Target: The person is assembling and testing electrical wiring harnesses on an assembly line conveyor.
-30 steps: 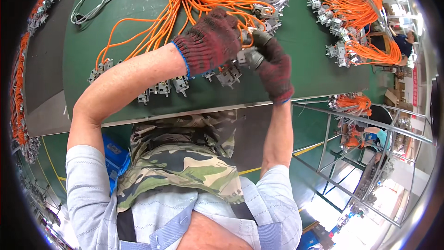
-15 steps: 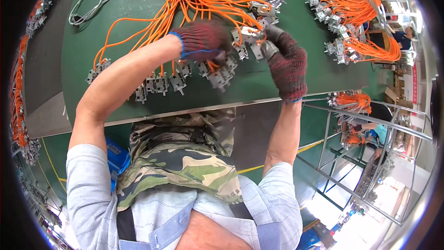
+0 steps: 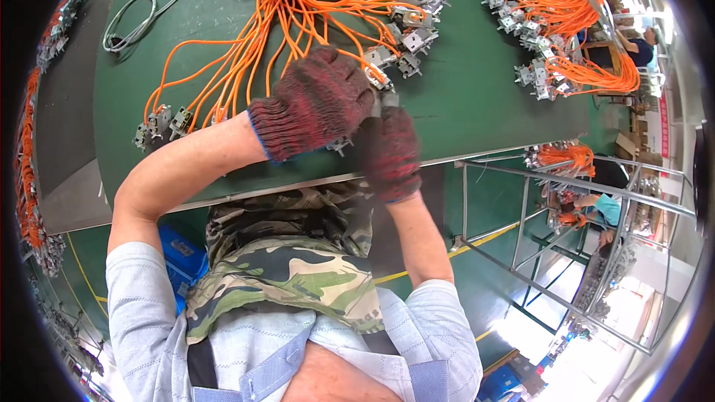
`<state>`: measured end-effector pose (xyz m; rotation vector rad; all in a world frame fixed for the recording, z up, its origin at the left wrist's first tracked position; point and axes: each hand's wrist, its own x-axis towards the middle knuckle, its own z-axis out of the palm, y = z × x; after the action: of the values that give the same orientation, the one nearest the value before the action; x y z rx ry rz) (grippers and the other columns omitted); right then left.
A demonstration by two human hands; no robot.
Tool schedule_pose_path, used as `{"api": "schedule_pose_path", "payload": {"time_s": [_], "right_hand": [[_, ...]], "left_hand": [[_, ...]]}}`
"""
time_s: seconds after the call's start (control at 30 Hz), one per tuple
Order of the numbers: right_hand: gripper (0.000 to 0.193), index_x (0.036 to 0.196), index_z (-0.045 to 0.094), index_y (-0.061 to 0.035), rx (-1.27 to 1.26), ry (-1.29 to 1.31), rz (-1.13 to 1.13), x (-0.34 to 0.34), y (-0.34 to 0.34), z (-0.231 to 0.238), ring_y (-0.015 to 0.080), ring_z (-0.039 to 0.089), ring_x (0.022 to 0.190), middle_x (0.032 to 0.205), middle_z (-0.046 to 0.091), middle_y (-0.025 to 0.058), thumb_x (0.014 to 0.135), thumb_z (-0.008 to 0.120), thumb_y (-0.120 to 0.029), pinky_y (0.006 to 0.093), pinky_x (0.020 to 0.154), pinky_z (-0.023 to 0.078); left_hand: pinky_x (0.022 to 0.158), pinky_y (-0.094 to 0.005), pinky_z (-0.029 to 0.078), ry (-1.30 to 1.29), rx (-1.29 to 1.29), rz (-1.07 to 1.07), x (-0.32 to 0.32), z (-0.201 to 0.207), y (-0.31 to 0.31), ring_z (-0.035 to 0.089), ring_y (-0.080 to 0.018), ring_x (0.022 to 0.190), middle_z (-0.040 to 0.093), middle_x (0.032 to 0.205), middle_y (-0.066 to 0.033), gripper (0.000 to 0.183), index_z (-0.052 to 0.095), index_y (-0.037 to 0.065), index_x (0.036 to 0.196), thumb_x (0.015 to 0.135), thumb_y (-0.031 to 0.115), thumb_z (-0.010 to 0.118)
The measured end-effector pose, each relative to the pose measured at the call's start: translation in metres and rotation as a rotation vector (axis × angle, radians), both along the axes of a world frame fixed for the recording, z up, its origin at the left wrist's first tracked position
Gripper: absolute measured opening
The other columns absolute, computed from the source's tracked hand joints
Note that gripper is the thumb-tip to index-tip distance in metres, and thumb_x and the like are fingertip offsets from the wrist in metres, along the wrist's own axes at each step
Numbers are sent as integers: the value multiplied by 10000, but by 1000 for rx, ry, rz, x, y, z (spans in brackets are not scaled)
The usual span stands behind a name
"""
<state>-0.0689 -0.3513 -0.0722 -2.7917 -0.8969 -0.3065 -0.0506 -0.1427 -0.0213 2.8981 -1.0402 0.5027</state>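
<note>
Orange cables (image 3: 275, 26) fan out over the green tabletop, each ending in a grey metal connector. My left hand (image 3: 316, 104), in a dark red knit glove, is closed with its fingertips at one such metal connector (image 3: 377, 77). Gloved the same way, my right hand (image 3: 391, 150) meets it from below, its grey fingertips pinched against the connector's near end. Motion blurs part of the right glove. Another connector (image 3: 339, 144) shows just under the left hand. More connectors (image 3: 417, 39) lie beyond on the right, and others (image 3: 154, 126) at the left.
A looped grey cable (image 3: 138, 26) lies at the far left of the table. On the right rests another bundle of orange cables (image 3: 577, 11). A metal frame rack (image 3: 525, 216) stands beyond the right table edge, with a co-worker's arm (image 3: 588, 201) behind it.
My right hand has moved left and nearer, to meet my left hand at the connector. My left hand has come slightly nearer, and now covers several of the front connectors.
</note>
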Motion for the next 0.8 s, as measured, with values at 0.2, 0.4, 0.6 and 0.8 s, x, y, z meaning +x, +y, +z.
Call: {"api": "schedule_pose_path", "payload": {"time_s": [0.2,0.4,0.6,0.8], "right_hand": [[423,1279,660,-2,19,-37,99,-9,14,-8,429,643,1150,1253,668,268,884,699,-147,472,973,557],[540,1393,660,-105,570,108,-200,42,-43,8,391,692,1147,1241,724,183,862,757,-114,517,1004,561],[407,1256,678,-61,130,-321,82,113,-35,-24,393,706,919,1085,731,165,874,727,-192,503,816,595],[354,1187,726,-70,126,-21,47,51,-7,36,397,724,905,1008,744,173,851,756,-176,497,764,590]], "left_hand": [[998,-485,524,217,-262,98,57,-6,-9,679,-388,1069,714,1102,-155,279,723,87,1056,875,299,701],[881,-527,565,459,60,68,61,-8,-23,739,-386,936,744,892,-167,297,757,114,991,845,366,701],[844,-522,567,527,-85,-29,51,-9,-3,730,-384,889,722,815,-152,238,749,138,901,798,347,705],[870,-476,556,589,21,-76,22,-12,38,694,-365,890,723,852,-132,247,751,126,916,749,309,751]]}}
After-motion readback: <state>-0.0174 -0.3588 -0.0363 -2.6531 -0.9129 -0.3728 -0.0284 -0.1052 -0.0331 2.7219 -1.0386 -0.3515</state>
